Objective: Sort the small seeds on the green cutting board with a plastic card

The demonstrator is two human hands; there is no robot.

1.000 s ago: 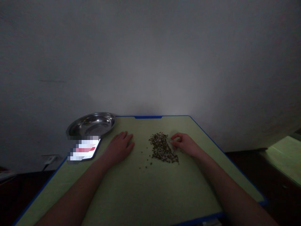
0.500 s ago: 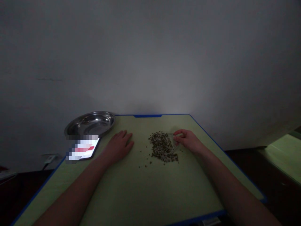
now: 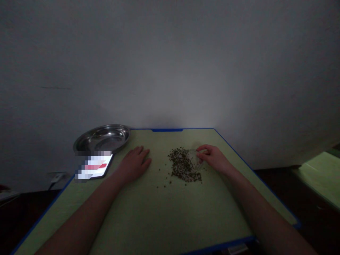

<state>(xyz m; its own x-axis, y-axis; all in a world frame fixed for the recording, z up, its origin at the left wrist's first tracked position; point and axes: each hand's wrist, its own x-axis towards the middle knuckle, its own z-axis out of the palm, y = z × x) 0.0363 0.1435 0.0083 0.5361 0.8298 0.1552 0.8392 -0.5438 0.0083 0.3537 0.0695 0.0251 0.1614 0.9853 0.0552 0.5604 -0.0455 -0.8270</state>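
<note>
My right hand (image 3: 211, 158) pinches the rim of a small clear dish (image 3: 194, 160) between thumb and fingers. The dish, see-through and round, is at the right side of a loose heap of small dark seed-like grains (image 3: 180, 165). Whether any grains lie inside it is hard to tell in the dim light. To the left of the heap, my left hand (image 3: 135, 163) lies flat on the table with its fingers spread, holding nothing. A few stray grains (image 3: 165, 186) are scattered between the heap and the near side.
A shiny metal basin (image 3: 106, 139) stands at the table's far left corner. Just in front of it lies a phone (image 3: 102, 168) with a lit, partly blurred screen. The pale green table (image 3: 159, 219) has a blue edge and stands against a grey wall (image 3: 170, 71).
The clear dish in my right hand shows more of its round opening than before, over the heap's right part. My left hand stays in place.
</note>
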